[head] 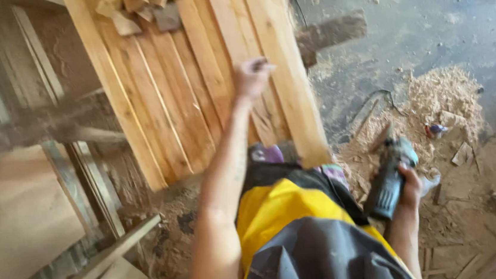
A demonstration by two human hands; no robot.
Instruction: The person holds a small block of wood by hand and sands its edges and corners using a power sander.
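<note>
The left hand point(251, 76) rests on a long plank point(280, 65) in a stack of planks point(167, 104); blur hides whether that grip is clenched. The right hand point(410, 185) is closed around a power tool point(389, 178) held low at the person's side. The plank's long axis runs away from the left grip, its near end overhanging above the person's lap. The tool points forward and up from the right grip, towards the sawdust pile point(441, 95). Risk: the overhanging plank may slide off or tip, since its near end appears unsupported.

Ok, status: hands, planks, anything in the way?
Left hand gripping a plank on the stack. Right hand holding power tool. Offcuts at stack's far end.
</note>
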